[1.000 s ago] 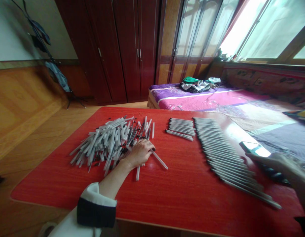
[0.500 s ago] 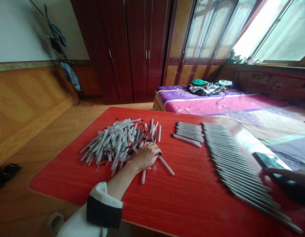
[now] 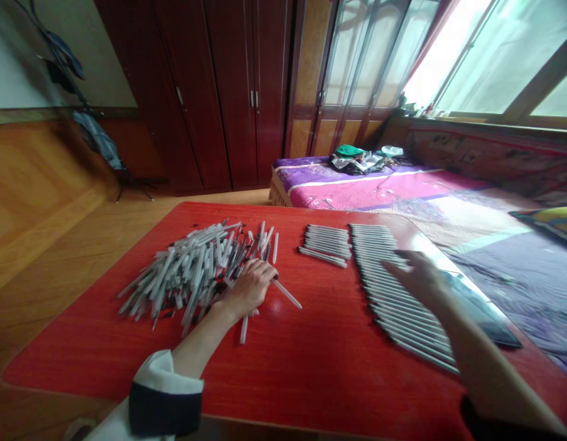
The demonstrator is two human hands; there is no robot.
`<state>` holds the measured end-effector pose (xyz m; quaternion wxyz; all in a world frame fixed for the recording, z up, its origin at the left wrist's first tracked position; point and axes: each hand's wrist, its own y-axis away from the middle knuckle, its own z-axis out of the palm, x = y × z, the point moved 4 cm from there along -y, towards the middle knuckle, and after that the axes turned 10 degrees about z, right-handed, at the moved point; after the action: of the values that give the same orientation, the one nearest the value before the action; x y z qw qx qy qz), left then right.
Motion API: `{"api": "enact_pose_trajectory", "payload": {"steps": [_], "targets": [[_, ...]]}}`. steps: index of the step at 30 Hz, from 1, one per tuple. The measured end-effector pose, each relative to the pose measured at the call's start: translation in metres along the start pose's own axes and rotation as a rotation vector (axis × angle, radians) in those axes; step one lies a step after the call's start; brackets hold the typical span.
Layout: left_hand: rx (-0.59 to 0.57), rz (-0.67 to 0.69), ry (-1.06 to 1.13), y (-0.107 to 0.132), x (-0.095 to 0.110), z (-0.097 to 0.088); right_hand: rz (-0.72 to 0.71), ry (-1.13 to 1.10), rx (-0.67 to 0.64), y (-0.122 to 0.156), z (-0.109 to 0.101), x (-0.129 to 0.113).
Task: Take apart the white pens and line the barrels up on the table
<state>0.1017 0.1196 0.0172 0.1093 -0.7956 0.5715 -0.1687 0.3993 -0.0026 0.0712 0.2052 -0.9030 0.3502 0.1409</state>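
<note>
My left hand (image 3: 249, 288) rests curled on the near right edge of a loose heap of white and black pens (image 3: 191, 269) on the red table (image 3: 311, 361); its fingers are closed over a white pen (image 3: 286, 294) that sticks out to the right. My right hand (image 3: 419, 275) is blurred by motion, hovering above a long neat row of pens (image 3: 398, 294). Its fingers look spread, with nothing seen in them. A dark phone (image 3: 480, 312) lies on the table just right of that hand.
A short second row of pens (image 3: 327, 244) lies between the heap and the long row. Beyond the table are a bed with pink and purple covers (image 3: 379, 187), dark wooden wardrobes (image 3: 219, 92) and a bright window (image 3: 495, 55).
My right hand has left the phone on the table at the right and swung left over the long row of pens. My left hand has stayed on the heap.
</note>
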Motion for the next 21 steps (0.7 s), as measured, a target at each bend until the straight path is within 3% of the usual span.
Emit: {"api": "enact_pose_trajectory", "payload": {"steps": [2, 3, 6, 8, 11, 14, 17, 21], "targets": [[0.048, 0.021, -0.022, -0.003, 0.0, -0.003, -0.172, -0.172, -0.272, 0.035, 0.027, -0.046], [0.067, 0.033, -0.037, -0.003, -0.001, -0.005, -0.237, -0.235, -0.346, 0.051, 0.041, -0.073], [0.108, 0.04, -0.09, -0.003, -0.007, -0.009, -0.346, -0.257, -0.488, 0.087, 0.08, -0.144], [0.126, 0.022, -0.095, 0.0, -0.013, -0.01, -0.319, -0.187, -0.572, 0.096, 0.1, -0.168], [0.237, -0.045, -0.024, 0.007, -0.024, -0.009, -0.234, -0.162, -0.542, 0.093, 0.112, -0.176], [0.488, -0.269, 0.139, 0.015, -0.036, -0.009, -0.179, -0.268, -0.51, 0.089, 0.112, -0.176], [0.565, -0.463, 0.478, 0.019, -0.043, -0.002, -0.186, -0.36, -0.502, 0.092, 0.111, -0.182], [0.64, -0.591, 1.007, 0.019, -0.045, 0.006, -0.253, -0.388, -0.502, 0.103, 0.114, -0.193]]}}
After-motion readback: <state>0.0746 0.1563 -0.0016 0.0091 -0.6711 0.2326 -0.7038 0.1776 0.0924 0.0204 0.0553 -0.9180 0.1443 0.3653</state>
